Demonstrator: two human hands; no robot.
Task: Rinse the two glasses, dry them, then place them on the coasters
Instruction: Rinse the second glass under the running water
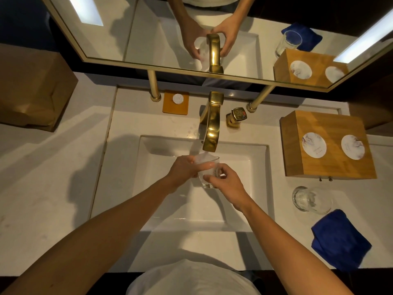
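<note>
A clear glass (209, 170) is held over the white sink basin (240, 188), right under the gold faucet spout (211, 133), with water running into it. My left hand (184, 170) grips it from the left, a finger lying across its rim. My right hand (223, 180) grips its lower right side. A second clear glass (310, 200) stands on the counter at the right. Two round white coasters (314, 145) (353, 147) lie on top of a wooden box (331, 167). A folded blue cloth (340, 239) lies near the counter's front right edge.
A gold tap handle (237, 116) stands right of the faucet. An orange dish with a small white disc (176, 102) sits behind the basin at the left. A brown box (32, 88) fills the far left counter. A gold-framed mirror (148, 39) hangs above.
</note>
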